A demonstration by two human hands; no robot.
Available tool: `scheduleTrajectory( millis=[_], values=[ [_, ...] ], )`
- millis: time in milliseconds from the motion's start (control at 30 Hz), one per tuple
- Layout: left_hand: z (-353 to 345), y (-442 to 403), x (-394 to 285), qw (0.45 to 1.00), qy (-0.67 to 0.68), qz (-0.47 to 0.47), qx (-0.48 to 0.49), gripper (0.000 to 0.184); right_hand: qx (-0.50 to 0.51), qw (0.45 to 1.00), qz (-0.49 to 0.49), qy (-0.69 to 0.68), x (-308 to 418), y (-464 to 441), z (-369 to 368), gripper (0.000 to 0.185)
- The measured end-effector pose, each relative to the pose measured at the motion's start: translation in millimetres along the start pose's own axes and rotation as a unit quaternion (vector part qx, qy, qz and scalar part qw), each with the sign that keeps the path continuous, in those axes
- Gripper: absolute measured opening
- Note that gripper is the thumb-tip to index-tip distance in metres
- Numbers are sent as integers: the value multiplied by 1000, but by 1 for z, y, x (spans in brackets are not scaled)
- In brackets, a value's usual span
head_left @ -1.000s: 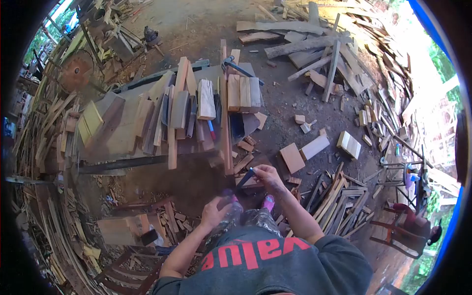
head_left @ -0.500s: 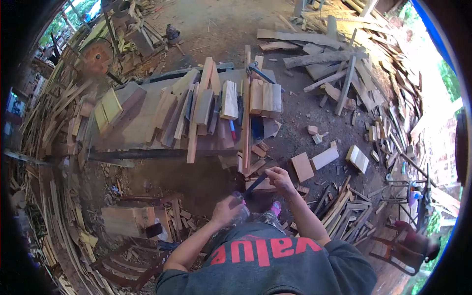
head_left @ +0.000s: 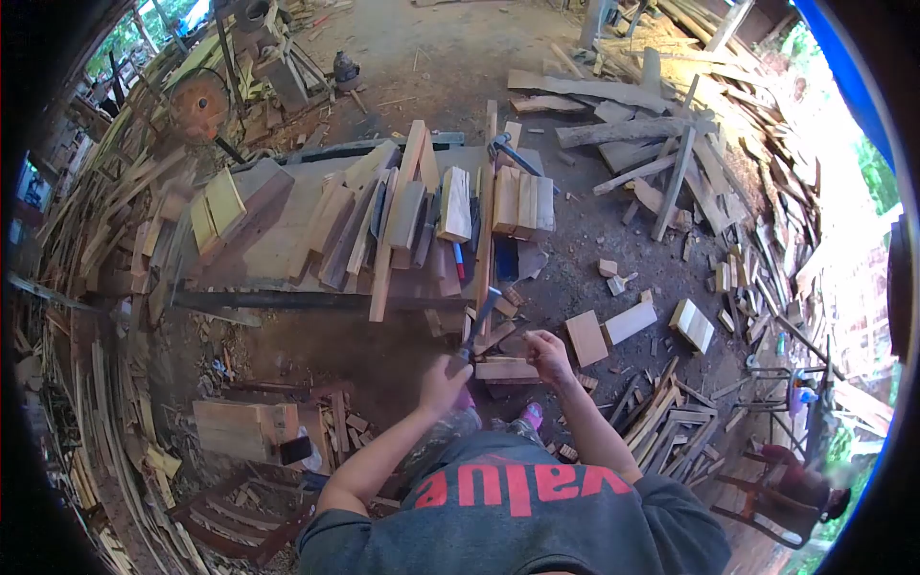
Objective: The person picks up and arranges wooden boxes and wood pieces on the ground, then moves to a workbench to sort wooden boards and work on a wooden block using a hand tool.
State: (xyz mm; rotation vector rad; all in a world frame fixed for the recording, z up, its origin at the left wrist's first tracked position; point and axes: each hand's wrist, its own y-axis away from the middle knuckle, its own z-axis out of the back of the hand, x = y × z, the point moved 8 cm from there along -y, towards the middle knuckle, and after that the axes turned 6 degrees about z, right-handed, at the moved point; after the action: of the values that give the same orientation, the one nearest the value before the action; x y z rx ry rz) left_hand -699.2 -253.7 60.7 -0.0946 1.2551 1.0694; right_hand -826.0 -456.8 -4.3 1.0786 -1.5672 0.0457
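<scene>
My left hand is wrapped around the handle of a chisel. The dark blade points up and away from me, and its bright end is beside a long upright strip of wood. My right hand is apart from the chisel, its fingers curled together; whether anything small is in them is hidden. Below and between the hands lies a wooden block, close to my feet.
Ahead, a low bench bears several wood pieces, a clamp and a red-and-blue marker. Wooden blocks and scrap piles lie to the right. A phone rests on a wooden block at left.
The chisel has left my right hand and swung upward in my left hand, its blade now pointing away from me. My right hand stays at about the same place, fingers still curled.
</scene>
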Motion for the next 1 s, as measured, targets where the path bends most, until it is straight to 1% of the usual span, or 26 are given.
scheduleTrajectory(
  millis=[33,67,100,167,233,267,300,367,400,433,467,500,533,567,633,667,700,733,767,833,867,900,933,967,1000],
  values=[
    [3,-15,3,998,-17,-29,-44,30,-2,1000,3,-1,-3,1,7,13],
    [0,-31,6,997,-8,-56,-47,42,-15,1000,-2,19,-8,4,16,13],
    [-8,-52,14,997,-9,-57,-43,42,-31,999,-8,39,-12,8,25,13],
    [-11,-91,10,981,-48,-136,-133,46,-51,998,-13,32,-17,20,41,13],
    [-23,-131,-1,987,-45,-105,-116,50,-78,995,-32,51,-32,26,67,14],
    [-25,-147,-15,976,-50,-147,-153,52,-92,993,-10,77,-28,34,73,14],
    [-27,-159,-31,962,-54,-189,-190,54,-94,992,-11,78,-34,40,80,14],
    [-29,-180,-66,962,-103,-160,-193,56,-135,984,1,121,-43,51,107,14],
    [-32,-190,-82,972,-140,-97,-163,55,-144,978,-1,150,-45,58,117,14],
    [-36,-200,-92,975,-176,-32,-131,55,-148,977,-4,151,-49,64,122,14],
    [-45,-222,-90,976,-175,-30,-126,55,-161,974,-3,156,-51,71,128,14],
    [-52,-244,-88,955,-206,-86,-196,53,-176,971,-4,162,-54,81,136,14],
    [-51,-244,-102,925,-235,-140,-263,52,-177,967,-14,185,-62,85,145,13],
    [-55,-246,-104,912,-259,-150,-280,50,-183,964,-23,190,-70,86,156,13],
    [-59,-247,-106,923,-290,-121,-220,45,-193,961,-41,195,-88,100,171,12],
    [-62,-244,-98,915,-317,-109,-223,42,-196,968,-56,145,-98,103,174,12],
    [-59,-247,-105,904,-341,-109,-234,39,-199,968,-55,143,-98,105,175,12],
    [-52,-233,-119,903,-346,-114,-228,34,-202,966,-61,151,-98,105,174,12],
    [-44,-212,-134,896,-337,-143,-252,27,-207,963,-69,157,-100,108,172,12],
    [-33,-187,-147,925,-225,-198,-232,15,-204,967,-80,132,-105,105,172,13],
    [-29,-174,-153,924,-230,-207,-227,15,-194,966,-86,145,-104,101,169,13],
    [-16,-151,-170,936,-121,-255,-212,12,-183,966,-91,157,-103,95,164,13],
    [-1,-126,-188,935,-10,-299,-191,10,-158,970,-56,178,-98,83,157,12],
    [14,-91,-209,915,57,-340,-208,8,-147,969,-60,188,-84,79,144,12],
    [31,-54,-228,890,124,-376,-225,6,-139,962,-33,234,-79,64,139,12]
  ],
)
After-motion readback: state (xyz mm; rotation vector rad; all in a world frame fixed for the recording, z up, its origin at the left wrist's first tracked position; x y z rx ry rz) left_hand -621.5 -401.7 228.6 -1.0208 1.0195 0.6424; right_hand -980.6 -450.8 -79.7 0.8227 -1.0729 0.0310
